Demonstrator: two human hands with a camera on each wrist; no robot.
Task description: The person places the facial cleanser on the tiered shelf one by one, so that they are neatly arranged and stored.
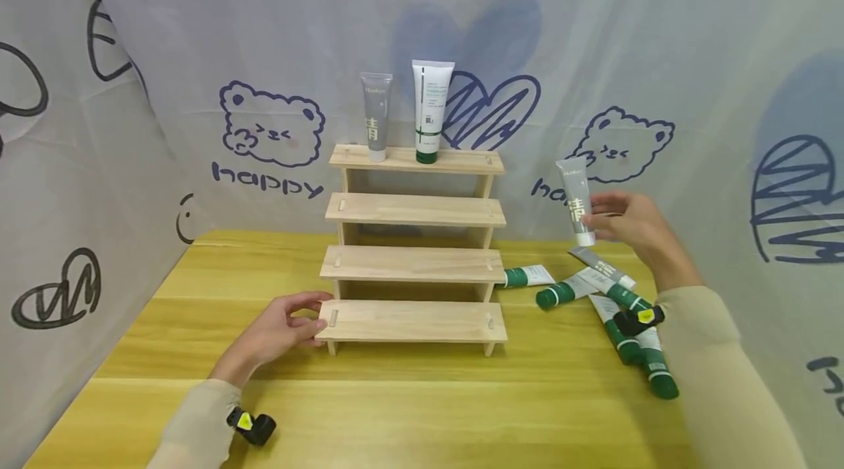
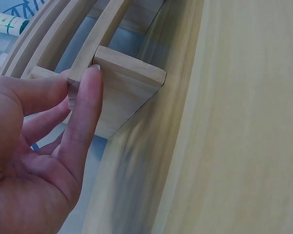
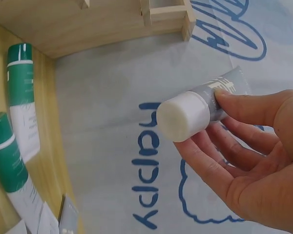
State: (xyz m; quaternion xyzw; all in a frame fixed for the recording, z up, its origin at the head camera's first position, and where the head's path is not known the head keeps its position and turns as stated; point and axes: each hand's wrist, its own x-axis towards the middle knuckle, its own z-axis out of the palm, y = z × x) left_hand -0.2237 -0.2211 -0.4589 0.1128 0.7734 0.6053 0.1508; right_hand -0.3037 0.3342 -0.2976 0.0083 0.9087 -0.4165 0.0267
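Observation:
My right hand (image 1: 623, 220) holds a grey squeeze tube (image 1: 575, 198) with a white cap, cap down, above the pile on the right. In the right wrist view the thumb presses one side of the tube (image 3: 217, 97) and the fingers lie behind it. My left hand (image 1: 286, 326) pinches the left end of the lowest step of a wooden four-tier display rack (image 1: 409, 321), thumb and fingertip at the board's corner (image 2: 83, 68). On the top tier stand another grey tube (image 1: 376, 117) and, to its right, a white tube with a green cap (image 1: 431, 110).
Several white and green tubes (image 1: 623, 333) and a grey tube (image 1: 603, 266) lie loosely piled right of the rack on the yellow wood-grain table (image 1: 395, 418). One green-capped tube (image 1: 527, 276) lies against the rack's right side. A patterned cloth (image 1: 264, 29) hangs behind.

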